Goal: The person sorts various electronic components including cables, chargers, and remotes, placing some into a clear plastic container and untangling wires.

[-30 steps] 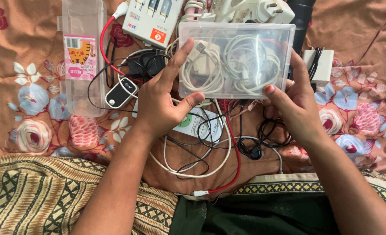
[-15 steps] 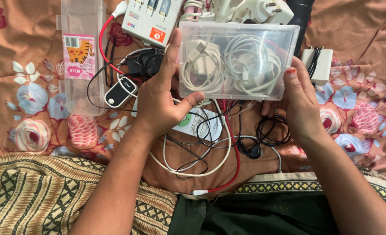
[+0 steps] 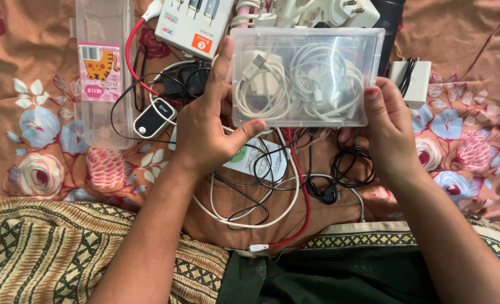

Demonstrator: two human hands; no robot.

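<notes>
The clear box (image 3: 303, 76) of cables is clamped by both grips, left hand (image 3: 205, 132) and right hand (image 3: 388, 135), its long side lying left to right.

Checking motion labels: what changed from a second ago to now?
The right hand shifted its grip on the clear plastic box: its thumb slid up from the lower edge onto the right end. The left hand straightened its forefinger along the left side. Box, coiled white cables inside and loose cables below stayed put.
</notes>
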